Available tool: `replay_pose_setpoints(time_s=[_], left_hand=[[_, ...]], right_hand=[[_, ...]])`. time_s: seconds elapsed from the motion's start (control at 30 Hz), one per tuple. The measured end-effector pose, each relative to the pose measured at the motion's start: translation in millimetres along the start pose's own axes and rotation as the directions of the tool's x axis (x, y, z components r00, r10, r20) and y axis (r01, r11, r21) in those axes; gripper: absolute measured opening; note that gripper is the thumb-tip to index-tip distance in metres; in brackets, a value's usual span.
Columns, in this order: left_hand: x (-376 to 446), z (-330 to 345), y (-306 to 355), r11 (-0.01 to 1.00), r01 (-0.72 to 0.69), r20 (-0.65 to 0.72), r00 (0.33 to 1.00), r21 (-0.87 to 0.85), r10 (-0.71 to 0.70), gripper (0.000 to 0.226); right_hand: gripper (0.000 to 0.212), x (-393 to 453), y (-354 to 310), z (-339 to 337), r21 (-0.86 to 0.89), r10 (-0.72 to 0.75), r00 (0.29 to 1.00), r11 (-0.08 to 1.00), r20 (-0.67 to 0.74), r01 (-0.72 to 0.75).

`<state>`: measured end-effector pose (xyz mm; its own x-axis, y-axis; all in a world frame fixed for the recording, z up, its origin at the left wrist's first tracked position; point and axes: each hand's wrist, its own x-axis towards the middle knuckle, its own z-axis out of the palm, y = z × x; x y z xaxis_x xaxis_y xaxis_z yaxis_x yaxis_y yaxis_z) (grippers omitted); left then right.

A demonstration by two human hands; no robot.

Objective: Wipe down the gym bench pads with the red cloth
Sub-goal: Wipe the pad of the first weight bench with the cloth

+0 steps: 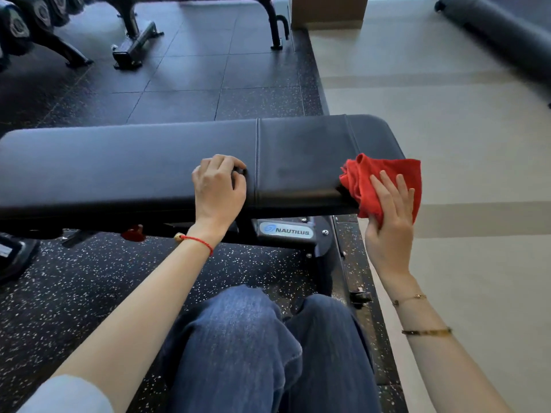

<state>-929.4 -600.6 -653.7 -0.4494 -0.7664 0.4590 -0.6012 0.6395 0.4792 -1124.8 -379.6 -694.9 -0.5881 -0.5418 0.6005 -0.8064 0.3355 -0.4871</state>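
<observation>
One bench pad [149, 162] runs 9 to 3 o'clock in front of the seated person, stitched by two seams into three panels; whether these are separate cushions I cannot tell.

Left hand [219, 189]: fingers curled over the pad's top near the middle seam, knuckles up, holding nothing loose. Judgement: it braces the body and steadies the bench while the other hand works.

Right hand [389, 216]: at 3 o'clock, fingers fairly straight and spread, palm pressing the red cloth [384, 177] against the pad's right end and near corner. The cloth is bunched at its left and draped over the edge, so the wipe seems to be taking the end and side face, not the top.

Count: one cloth, two hands, one bench here with a NAUTILUS label [284, 231] on the frame beneath. Another bench frame [134, 40] stands at 11 o'clock, well apart.

Wrists: one red string bracelet [196, 239] left, two thin gold bracelets [426, 331] right.
</observation>
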Motion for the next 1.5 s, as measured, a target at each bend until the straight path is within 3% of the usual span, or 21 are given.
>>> replay_pose_setpoints(time_s=[0.2,0.43,0.53,0.7,0.83,0.93,1.07,1.2,1.3,1.4,1.5], left_hand=[[1.7,13.0,7.4,1.0,-0.019,-0.009,1.0,-0.001,0.019,0.02],[-0.9,19.5,10.3,0.994,-0.048,-0.013,0.999,0.1,0.049,0.02],[-2.2,20.0,9.5,0.991,-0.054,-0.008,0.998,0.12,0.055,0.019],[-3.3,18.6,7.6,0.991,-0.066,-0.014,0.998,0.12,0.068,0.019],[-3.2,17.4,8.5,0.988,-0.076,0.003,0.997,0.135,0.076,0.02],[-2.7,18.3,10.6,0.984,-0.072,0.009,0.997,0.161,0.071,0.02],[-2.3,17.5,10.5,0.983,-0.072,0.013,0.997,0.171,0.071,0.02],[-1.6,17.4,10.7,0.981,-0.081,0.021,0.997,0.179,0.079,0.021],[-1.1,17.9,7.4,0.981,-0.1,0.017,0.995,0.167,0.098,0.022],[-1.5,17.8,7.2,0.982,-0.109,0.004,0.994,0.152,0.11,0.024],[-1.9,18.4,8.3,0.983,-0.112,-0.007,0.993,0.145,0.115,0.027]], right_hand=[[0.048,11.2,-13.8,-1.3,0.082,0.171,0.984,0.983,-0.053,-0.167],[0.036,87.1,-25.0,-13.3,-0.078,0.24,0.927,0.971,0.288,-0.227],[0.042,87.5,-42.4,-9.5,-0.09,0.171,0.904,0.985,0.392,-0.148],[0.051,54.0,-52.6,-6.4,0.058,-0.064,0.876,0.997,0.478,0.041],[0.038,92.0,-37.1,-6.9,0.008,0.077,0.907,0.996,0.414,-0.088],[0.038,129.8,-38.4,12.8,-0.061,0.151,0.873,0.989,0.464,-0.138],[0.046,141.4,-70.7,47.3,-0.09,0.073,0.789,0.996,0.609,-0.023],[0.056,114.4,-94.1,50.6,0.044,-0.112,0.742,0.993,0.661,0.11],[0.054,98.8,-80.1,35.8,0.086,-0.172,0.784,0.985,0.596,0.151],[0.05,112.6,-53.8,26.1,-0.014,-0.048,0.869,0.998,0.493,0.063],[0.046,138.9,-34.7,30.3,-0.095,0.082,0.897,0.994,0.435,-0.044]])
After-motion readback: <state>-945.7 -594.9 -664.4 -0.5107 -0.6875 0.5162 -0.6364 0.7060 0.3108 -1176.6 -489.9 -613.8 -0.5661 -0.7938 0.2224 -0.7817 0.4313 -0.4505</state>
